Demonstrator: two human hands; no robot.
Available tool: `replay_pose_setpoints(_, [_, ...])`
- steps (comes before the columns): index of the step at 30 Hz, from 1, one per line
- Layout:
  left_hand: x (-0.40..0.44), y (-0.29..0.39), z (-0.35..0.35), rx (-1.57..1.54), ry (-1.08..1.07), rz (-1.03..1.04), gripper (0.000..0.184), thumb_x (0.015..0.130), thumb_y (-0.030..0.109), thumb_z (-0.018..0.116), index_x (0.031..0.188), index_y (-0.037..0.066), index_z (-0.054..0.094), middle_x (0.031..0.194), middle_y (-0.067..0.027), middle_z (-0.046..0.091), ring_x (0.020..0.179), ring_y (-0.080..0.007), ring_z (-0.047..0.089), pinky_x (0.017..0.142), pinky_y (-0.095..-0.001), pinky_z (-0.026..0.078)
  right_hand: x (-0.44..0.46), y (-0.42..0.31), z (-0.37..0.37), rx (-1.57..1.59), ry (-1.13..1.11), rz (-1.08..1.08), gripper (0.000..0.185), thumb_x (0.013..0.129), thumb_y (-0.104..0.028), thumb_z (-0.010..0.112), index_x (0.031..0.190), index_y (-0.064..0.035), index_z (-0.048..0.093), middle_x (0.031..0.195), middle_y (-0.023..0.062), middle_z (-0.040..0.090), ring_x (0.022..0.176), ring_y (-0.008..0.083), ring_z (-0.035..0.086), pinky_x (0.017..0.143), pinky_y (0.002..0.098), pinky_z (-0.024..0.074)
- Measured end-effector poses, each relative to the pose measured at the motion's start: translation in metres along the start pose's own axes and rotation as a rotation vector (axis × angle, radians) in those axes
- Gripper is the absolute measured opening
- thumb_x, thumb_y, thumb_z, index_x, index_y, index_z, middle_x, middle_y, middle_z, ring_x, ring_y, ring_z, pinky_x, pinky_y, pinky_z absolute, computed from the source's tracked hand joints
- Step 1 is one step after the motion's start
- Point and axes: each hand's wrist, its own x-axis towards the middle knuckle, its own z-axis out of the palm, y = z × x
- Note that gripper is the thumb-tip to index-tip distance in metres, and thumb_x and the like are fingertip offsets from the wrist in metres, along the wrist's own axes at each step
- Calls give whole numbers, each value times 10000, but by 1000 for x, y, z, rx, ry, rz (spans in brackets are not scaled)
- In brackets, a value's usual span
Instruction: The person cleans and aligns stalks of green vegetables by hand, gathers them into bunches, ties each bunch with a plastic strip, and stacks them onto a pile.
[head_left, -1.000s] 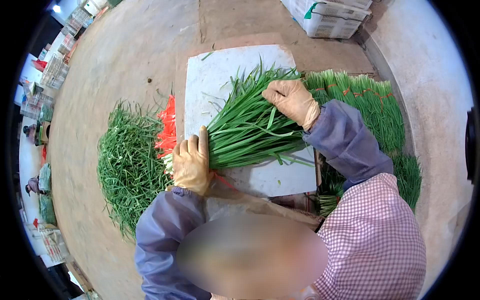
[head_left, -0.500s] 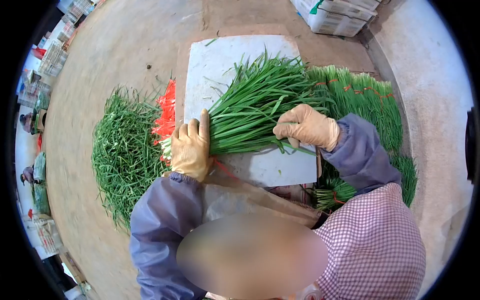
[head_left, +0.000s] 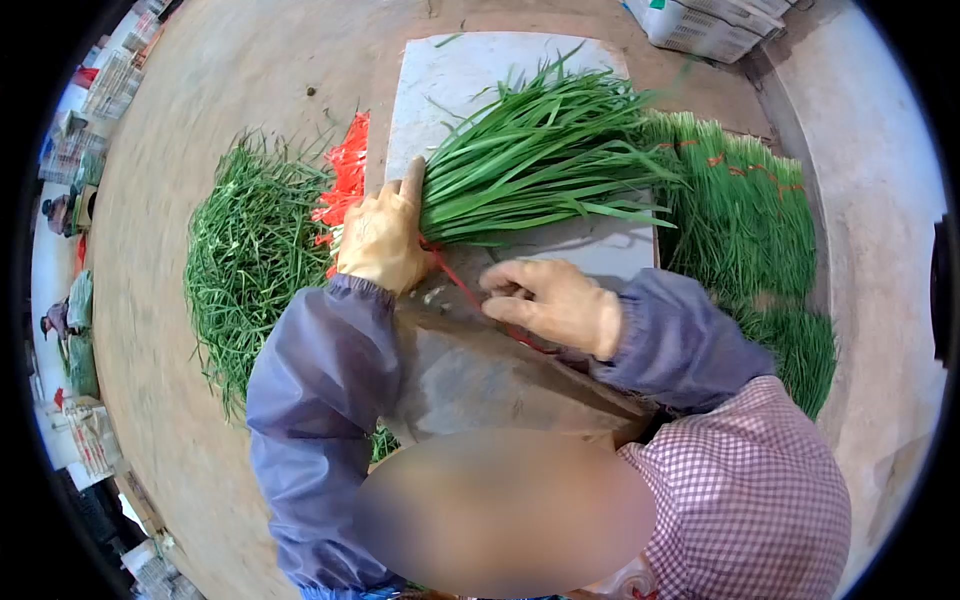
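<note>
Presently, your left hand (head_left: 383, 235), tan-gloved: closed over the pale stem ends of a fanned bunch of long, flat green leaves (head_left: 550, 165), spreading rightward from it. Your right hand (head_left: 550, 305), likewise gloved: half-curled, nearer you, by a thin red plastic strip (head_left: 459, 277); whether it grips is unclear. Likely hazards: leaves slipping apart should the left hand slacken; strip snagging on fingers. Just left of that hand: glossy red ribbons (head_left: 347, 165), then a loose green heap (head_left: 260, 250). Beyond it: smooth white board (head_left: 425, 75), bare toward its far edge. Right of both hands: red-tied green bundles (head_left: 745, 215), crowding that side.
</note>
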Motion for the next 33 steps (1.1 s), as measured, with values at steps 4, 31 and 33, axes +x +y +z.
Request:
replay_pose_setpoints(4, [-1,1,-3,-16,-13,-17,1054,585,225,856,1473,72,308,1161,-218,586,1092,-376,574,944,-463,456,30,3,43,299,-3,37,213,941,-217,615,942,-5,636,771,59,604,748,161,581,690,310,473])
replay_pose_setpoints(31, [-6,2,21,146,129,-25,966,585,188,852,1399,-10,370,1124,-191,582,1046,-358,572,886,-449,470,21,6,81,779,302,-209,293,970,-225,560,754,-28,540,648,70,509,634,178,495,608,314,413])
replay_pose_setpoints(33, [-4,-11,32,124,152,26,1030,564,230,875,1420,-13,357,1120,-227,585,961,-379,598,844,-446,489,27,4,87,457,401,-286,233,936,-190,592,777,-23,556,684,101,532,676,218,528,639,341,430])
